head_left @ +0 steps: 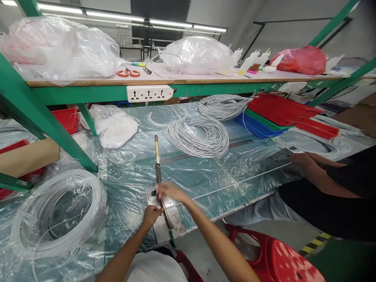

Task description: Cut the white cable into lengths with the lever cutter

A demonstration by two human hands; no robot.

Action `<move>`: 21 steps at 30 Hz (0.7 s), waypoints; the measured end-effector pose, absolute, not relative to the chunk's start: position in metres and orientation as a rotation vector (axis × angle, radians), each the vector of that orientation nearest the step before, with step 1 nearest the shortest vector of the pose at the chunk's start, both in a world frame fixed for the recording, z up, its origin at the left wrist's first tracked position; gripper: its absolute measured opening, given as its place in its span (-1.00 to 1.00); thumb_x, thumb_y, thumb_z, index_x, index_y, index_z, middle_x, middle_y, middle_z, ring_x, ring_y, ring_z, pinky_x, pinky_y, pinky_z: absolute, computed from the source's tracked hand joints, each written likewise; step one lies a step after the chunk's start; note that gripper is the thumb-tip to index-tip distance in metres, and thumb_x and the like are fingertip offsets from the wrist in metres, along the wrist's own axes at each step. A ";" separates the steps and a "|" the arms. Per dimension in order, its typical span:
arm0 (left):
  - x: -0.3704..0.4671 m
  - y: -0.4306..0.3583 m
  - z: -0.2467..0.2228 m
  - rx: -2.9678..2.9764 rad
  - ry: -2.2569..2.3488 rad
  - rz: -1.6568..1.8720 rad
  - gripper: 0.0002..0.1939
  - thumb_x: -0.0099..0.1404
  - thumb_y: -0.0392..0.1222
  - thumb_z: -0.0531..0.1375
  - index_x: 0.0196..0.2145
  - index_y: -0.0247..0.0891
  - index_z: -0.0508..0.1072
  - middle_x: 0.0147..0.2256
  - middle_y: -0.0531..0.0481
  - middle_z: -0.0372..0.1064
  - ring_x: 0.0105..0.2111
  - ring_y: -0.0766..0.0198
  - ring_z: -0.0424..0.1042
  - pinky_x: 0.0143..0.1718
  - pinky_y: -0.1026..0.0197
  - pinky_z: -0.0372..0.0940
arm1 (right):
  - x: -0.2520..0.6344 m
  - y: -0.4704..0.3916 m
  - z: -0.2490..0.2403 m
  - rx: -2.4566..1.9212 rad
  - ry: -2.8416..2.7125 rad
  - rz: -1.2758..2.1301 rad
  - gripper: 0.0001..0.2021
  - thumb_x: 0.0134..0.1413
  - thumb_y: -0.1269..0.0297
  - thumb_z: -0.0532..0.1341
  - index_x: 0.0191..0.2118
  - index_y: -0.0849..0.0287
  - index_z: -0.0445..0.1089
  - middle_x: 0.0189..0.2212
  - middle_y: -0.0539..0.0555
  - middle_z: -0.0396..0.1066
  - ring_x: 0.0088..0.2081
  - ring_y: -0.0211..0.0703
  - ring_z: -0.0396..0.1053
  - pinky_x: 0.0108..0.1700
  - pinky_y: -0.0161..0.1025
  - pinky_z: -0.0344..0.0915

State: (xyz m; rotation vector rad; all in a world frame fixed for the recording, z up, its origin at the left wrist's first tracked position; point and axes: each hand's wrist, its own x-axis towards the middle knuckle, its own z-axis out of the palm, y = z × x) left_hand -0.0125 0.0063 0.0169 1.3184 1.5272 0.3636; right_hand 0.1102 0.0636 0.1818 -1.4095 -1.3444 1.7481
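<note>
Two hands crowd one lever tool (159, 174), and that is your main risk: your left hand (151, 215) has its fingertips right beside the bar, so a stroke made out of turn could nip them. That left hand is closed in a pinch, with the white strand (239, 182) at its fingertips. Your right hand (170, 191), just ahead of it and to the right, is blurred at the bar; its fingers look bent, but whether they grip anything can't be judged. Beneath the bar, the metal base plate (175, 217) could skid if it is loose on the slick, plastic-covered worktop (129, 176). Well to the right of your hands, the strand reaches a co-worker's hand (299, 159); a tug there might drag it through your pinch. Left of your left hand lies a large coil (94, 219); beyond your right hand, a bundle of loops (188, 143) could tangle if snagged.
</note>
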 end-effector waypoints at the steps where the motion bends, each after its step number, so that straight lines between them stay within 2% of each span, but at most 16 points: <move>1: -0.012 0.005 0.015 1.319 1.536 0.383 -0.53 0.03 0.20 0.13 -0.70 -0.28 0.41 -0.72 0.06 0.21 -0.58 0.26 0.27 -0.50 0.26 0.02 | 0.122 0.090 0.188 -1.440 -1.278 1.653 -0.70 0.13 0.17 0.08 -0.31 0.32 0.43 -0.68 -0.04 0.36 -0.69 -0.39 0.24 -0.61 -0.48 0.19; 3: -0.010 0.003 0.013 1.327 1.556 0.418 -0.54 0.02 0.18 0.13 -0.73 -0.27 0.37 -0.73 0.06 0.19 -0.59 0.26 0.27 -0.51 0.25 0.02 | 0.133 0.137 0.196 -1.486 -1.161 1.505 -0.65 0.22 0.09 -0.04 -0.09 0.22 0.31 -0.67 -0.09 0.33 -0.71 -0.42 0.17 -0.64 -0.51 0.10; 5: -0.009 0.002 0.013 1.332 1.582 0.441 -0.55 0.02 0.16 0.14 -0.75 -0.26 0.34 -0.73 0.06 0.19 -0.59 0.25 0.27 -0.50 0.25 0.02 | 0.130 0.175 0.201 -1.506 -1.095 1.483 -0.56 0.24 0.02 -0.12 0.02 0.21 0.21 -0.70 -0.09 0.29 -0.74 -0.39 0.12 -0.67 -0.49 0.05; 8: -0.007 0.002 0.013 1.338 1.620 0.455 -0.57 0.02 0.12 0.14 -0.76 -0.26 0.30 -0.73 0.06 0.18 -0.59 0.26 0.28 -0.49 0.26 0.02 | 0.114 0.206 0.202 -1.513 -1.044 1.564 -0.46 0.24 -0.05 -0.20 0.04 0.27 0.20 -0.73 -0.06 0.26 -0.75 -0.36 0.10 -0.67 -0.45 0.07; 12: -0.004 0.002 0.013 1.351 1.682 0.447 -0.60 0.01 0.06 0.15 -0.77 -0.24 0.21 -0.72 0.09 0.11 -0.58 0.27 0.25 -0.50 0.27 -0.01 | 0.109 0.206 0.206 -1.510 -0.979 1.632 -0.39 0.23 -0.10 -0.30 -0.01 0.27 0.22 -0.75 -0.08 0.20 -0.75 -0.37 0.09 -0.65 -0.45 0.09; 15: -0.003 0.001 0.012 1.352 1.727 0.427 -0.62 0.00 0.03 0.16 -0.76 -0.23 0.16 -0.71 0.11 0.06 -0.58 0.28 0.22 -0.51 0.28 -0.05 | 0.128 0.172 0.222 -1.437 -0.962 1.719 -0.35 0.18 -0.17 -0.34 -0.06 0.24 0.24 -0.69 -0.02 0.28 -0.68 -0.33 0.23 -0.58 -0.41 0.20; 18: -0.002 0.000 0.013 1.361 1.741 0.423 -0.63 0.02 0.02 0.15 -0.74 -0.22 0.15 -0.69 0.10 0.08 -0.56 0.28 0.22 -0.51 0.28 -0.07 | 0.158 0.109 0.245 -1.358 -1.016 1.849 -0.42 0.15 -0.20 -0.19 -0.14 0.21 0.27 -0.56 0.08 0.40 -0.55 -0.24 0.37 -0.48 -0.31 0.29; 21: -0.001 0.000 0.016 1.375 1.736 0.426 -0.63 0.04 0.01 0.14 -0.73 -0.23 0.15 -0.67 0.10 0.10 -0.54 0.27 0.23 -0.50 0.29 -0.07 | 0.183 0.028 0.252 -1.433 -1.050 1.963 -0.61 0.03 -0.02 0.13 -0.15 0.19 0.27 -0.46 0.13 0.46 -0.52 -0.19 0.40 -0.51 -0.30 0.27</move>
